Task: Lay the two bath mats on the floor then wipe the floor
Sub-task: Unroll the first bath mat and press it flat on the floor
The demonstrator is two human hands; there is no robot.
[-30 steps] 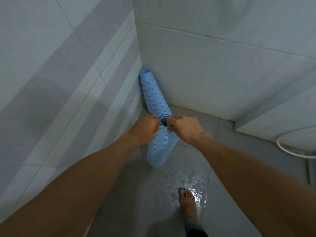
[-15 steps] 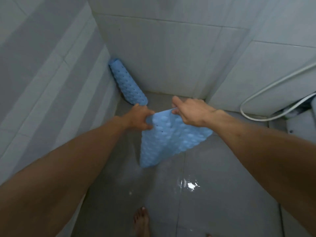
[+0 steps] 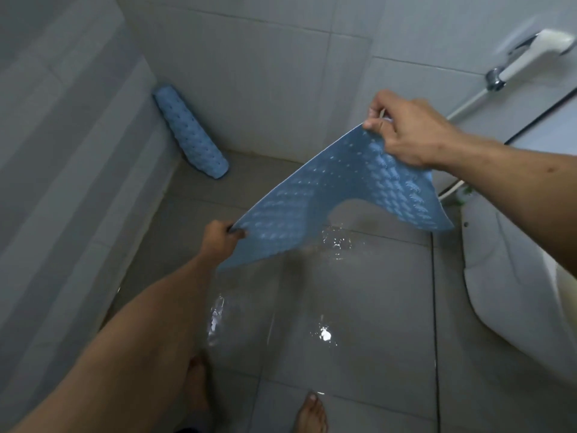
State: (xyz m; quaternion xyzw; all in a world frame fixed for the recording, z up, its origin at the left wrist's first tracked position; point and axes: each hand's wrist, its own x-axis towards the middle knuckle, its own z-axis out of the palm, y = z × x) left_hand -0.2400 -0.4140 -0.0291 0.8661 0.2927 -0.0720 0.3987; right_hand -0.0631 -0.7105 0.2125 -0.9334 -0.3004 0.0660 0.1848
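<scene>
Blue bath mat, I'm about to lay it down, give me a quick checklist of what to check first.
1. Left hand grip on the mat's lower corner: ok, pinched.
2. Right hand grip on the upper corner: ok, pinched.
3. Unrolled mat opened flat: not ok, it sags between the hands, off the floor.
4. Floor dry where it lands: not ok, shiny water patches.
5. Bare feet out of the landing area: cannot tell, they stand near its close edge.
6. Second mat: not ok, rolled, leaning in the corner.
</scene>
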